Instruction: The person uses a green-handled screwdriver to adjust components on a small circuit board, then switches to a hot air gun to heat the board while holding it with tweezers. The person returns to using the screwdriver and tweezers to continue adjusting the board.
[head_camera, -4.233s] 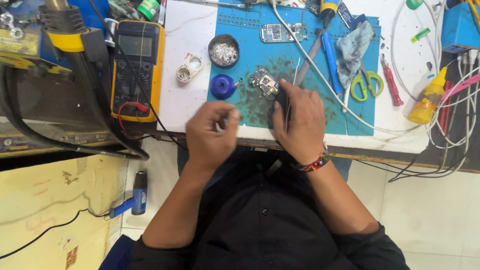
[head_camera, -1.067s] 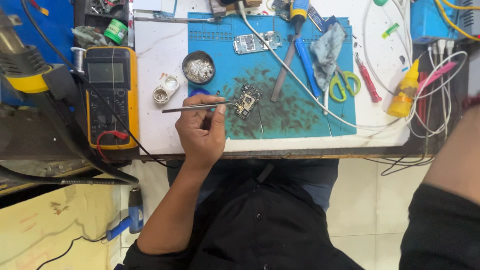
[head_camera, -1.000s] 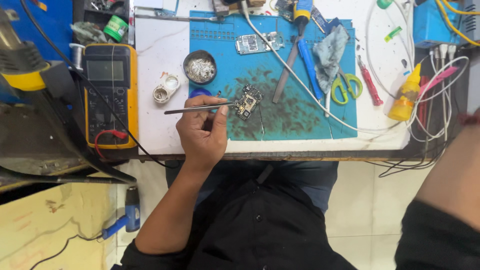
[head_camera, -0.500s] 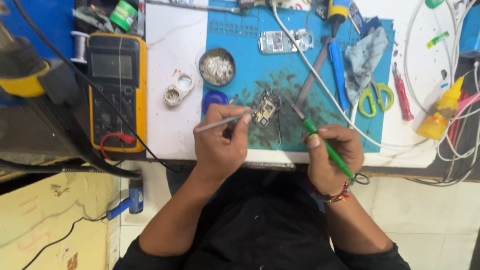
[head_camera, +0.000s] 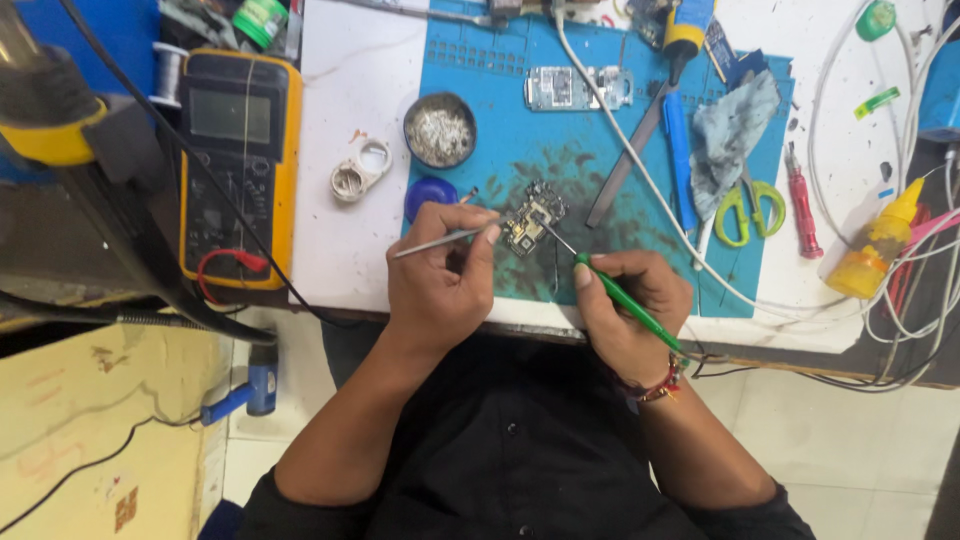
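Small circuit board (head_camera: 533, 218) lying flat just above frame centre, on the scorched dark patch of the blue work mat (head_camera: 480, 120). Left hand (head_camera: 440, 285) closed in a pinch around slim metal tweezers (head_camera: 440, 238), tips meeting the board's left edge. Right hand (head_camera: 632, 310) curled shut like a pen grip on a green-handled iron (head_camera: 625, 300), fine tip touching the board's lower right corner.

Likely trouble: board only pinned at one edge, so a sideways push from the tip could spin or skid it off the scorched patch. Tweezer slip probably flicking a tiny part away (hard to find on a cluttered bench). Too long a dwell with a hot tip possibly lifting a pad or burning the mat further. White cable (head_camera: 640, 170) running across the mat close above the right hand, able to snag the iron's handle. Left thumb close to the board, so a burn not out of the question.

Containers: round metal dish (head_camera: 440, 130) at upper centre-left, filled with a heap of small pale bits, kind not discernible. Blue round lid or cup (head_camera: 430, 196) just above the left hand, contents hidden. Yellow squeeze bottle (head_camera: 872, 258) at right edge, lying tilted with orange liquid inside.
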